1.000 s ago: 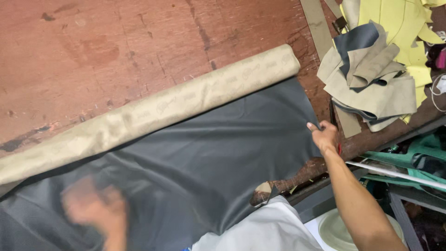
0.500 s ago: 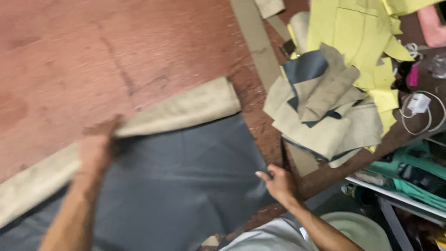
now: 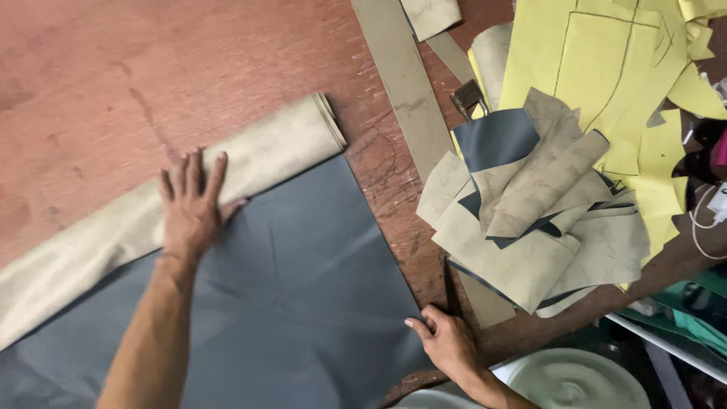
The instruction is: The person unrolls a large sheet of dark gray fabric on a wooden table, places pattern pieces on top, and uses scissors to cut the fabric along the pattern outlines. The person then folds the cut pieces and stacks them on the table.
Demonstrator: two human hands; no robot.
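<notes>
- The right hand point(image 3: 448, 342) rests at the near edge of the table point(image 3: 91, 68), fingers curled down onto the near right corner of the grey sheet point(image 3: 288, 303); whether it pinches the corner or only presses it I cannot tell
- A pale round dish point(image 3: 575, 379) sits below the table's near edge, just beside the right wrist
- The grey sheet lies flat and unrolled across the near left part of the table, with faint creases in it
- The left hand point(image 3: 191, 206) lies palm down with fingers spread, straddling the line where the sheet meets the roll point(image 3: 151, 216), gripping nothing
- The tan roll runs slantwise from the left edge up towards the middle of the table, its far end showing wound layers
- To the right, near the right edge, a heap of tan and grey offcuts point(image 3: 530, 220) lies well apart from both hands
- A long tan strip point(image 3: 405, 83) runs from the far edge down beside that heap
- Yellow cut pieces point(image 3: 598, 68) marked with dark lines fill the far right corner
</notes>
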